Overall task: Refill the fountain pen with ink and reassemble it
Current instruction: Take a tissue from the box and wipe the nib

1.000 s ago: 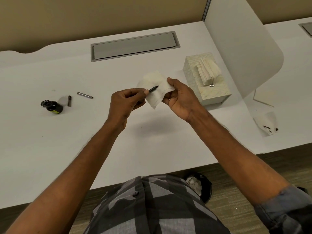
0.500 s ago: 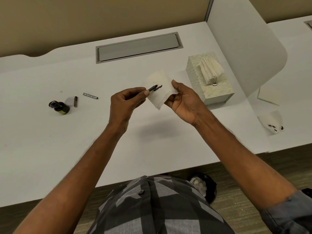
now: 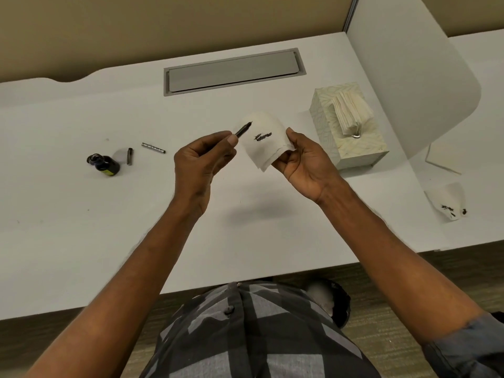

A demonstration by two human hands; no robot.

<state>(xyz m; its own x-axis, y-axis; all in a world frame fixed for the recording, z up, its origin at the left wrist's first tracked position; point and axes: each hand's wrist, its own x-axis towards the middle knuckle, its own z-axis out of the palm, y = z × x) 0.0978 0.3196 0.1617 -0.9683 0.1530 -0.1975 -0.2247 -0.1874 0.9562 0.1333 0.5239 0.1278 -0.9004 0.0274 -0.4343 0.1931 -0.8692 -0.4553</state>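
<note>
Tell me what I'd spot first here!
Two hands meet in the middle above the white desk: the left hand pinches a black pen tip, and the right hand holds a white tissue with a black ink smear. A small ink bottle sits far left; a tissue box sits right.

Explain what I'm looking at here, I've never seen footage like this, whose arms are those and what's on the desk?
No machine here: these are a person's own arms, filmed by a camera worn on their head, looking down at a white desk. The left hand pinches the front part of a fountain pen. The right hand holds a tissue with a black ink smear. On the desk's left sit a small ink bottle, a short dark pen part and a metal tube. On the right are a tissue box and another ink-stained tissue.
</note>
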